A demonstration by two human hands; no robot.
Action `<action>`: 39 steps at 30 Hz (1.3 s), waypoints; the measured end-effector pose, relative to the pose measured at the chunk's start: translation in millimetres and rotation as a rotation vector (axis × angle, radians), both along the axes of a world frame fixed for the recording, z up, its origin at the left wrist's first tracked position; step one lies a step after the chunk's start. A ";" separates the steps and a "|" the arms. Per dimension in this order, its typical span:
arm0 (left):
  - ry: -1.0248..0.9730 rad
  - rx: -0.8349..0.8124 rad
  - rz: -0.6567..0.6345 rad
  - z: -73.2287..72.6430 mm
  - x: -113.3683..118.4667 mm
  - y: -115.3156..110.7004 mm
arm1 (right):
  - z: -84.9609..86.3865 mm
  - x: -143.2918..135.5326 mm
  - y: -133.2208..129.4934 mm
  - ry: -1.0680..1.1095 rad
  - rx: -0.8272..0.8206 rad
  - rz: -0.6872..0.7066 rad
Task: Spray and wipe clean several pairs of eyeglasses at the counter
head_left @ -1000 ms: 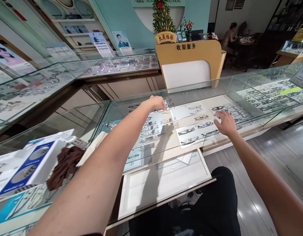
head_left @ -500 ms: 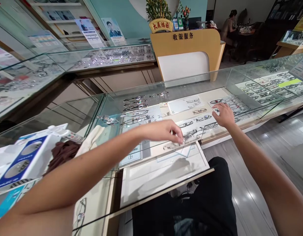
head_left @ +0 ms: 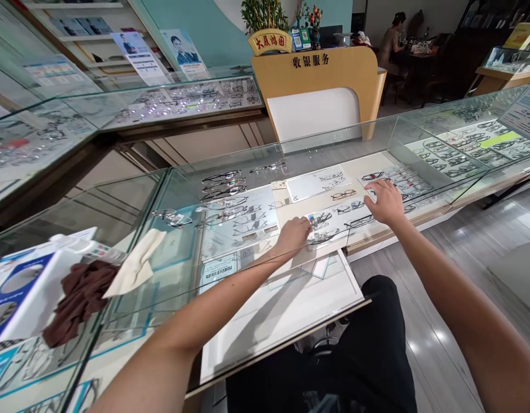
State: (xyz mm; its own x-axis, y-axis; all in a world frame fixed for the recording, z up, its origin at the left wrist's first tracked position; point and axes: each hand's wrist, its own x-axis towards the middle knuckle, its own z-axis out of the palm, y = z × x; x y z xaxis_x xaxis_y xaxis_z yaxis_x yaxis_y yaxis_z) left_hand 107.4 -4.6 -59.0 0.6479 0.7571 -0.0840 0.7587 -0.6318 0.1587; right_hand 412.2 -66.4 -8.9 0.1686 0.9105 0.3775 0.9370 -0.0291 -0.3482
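Note:
My left hand [head_left: 294, 234] is inside the glass display case, over its pulled-out drawer [head_left: 265, 321]. Its fingers are closed at the left end of a pair of eyeglasses [head_left: 322, 219]; the fingertips are partly hidden. Just below lies another dark-rimmed pair [head_left: 324, 236]. My right hand [head_left: 385, 202] is at the front of the case with thumb and fingers apart, holding nothing. Beside it are dark eyeglasses [head_left: 359, 220] and a tray with several frames [head_left: 405, 180]. A brown pair [head_left: 343, 194] lies between the hands, farther back.
White cards [head_left: 319, 182] and rows of eyeglasses [head_left: 224, 186] lie in the case. At left, a brown cloth [head_left: 78, 295], a cream cloth [head_left: 138, 264] and a white-and-blue box [head_left: 28, 292] rest on the glass. Behind stands a cashier counter [head_left: 316, 74]; a person [head_left: 393, 43] sits far back.
My left hand has moved back and slightly left, from above the drawer's rear edge to the eyeglasses in the case. My right hand stays nearly in place. The view has shifted slightly.

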 end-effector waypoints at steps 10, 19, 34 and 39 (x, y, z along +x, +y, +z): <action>0.049 0.076 0.138 -47.2 46.0 109.2 | 5.7 -5.1 -7.9 -0.023 -0.048 -0.020; 0.087 0.028 0.079 -76.0 69.4 136.3 | 3.8 -4.9 -12.5 -0.026 -0.015 0.000; 0.042 0.043 0.065 -66.5 63.4 154.9 | 8.3 -6.2 -16.7 -0.039 -0.044 -0.021; 0.047 0.061 0.120 -67.9 64.5 164.1 | 9.1 -5.7 -17.4 -0.051 -0.030 -0.014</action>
State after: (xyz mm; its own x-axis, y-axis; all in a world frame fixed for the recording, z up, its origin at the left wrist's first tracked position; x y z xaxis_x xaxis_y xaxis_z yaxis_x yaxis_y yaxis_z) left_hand 172.0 159.5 -127.0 0.5487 0.8336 -0.0634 0.8352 -0.5433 0.0854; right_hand 406.5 -83.8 0.2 0.1628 0.9191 0.3588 0.9528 -0.0520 -0.2991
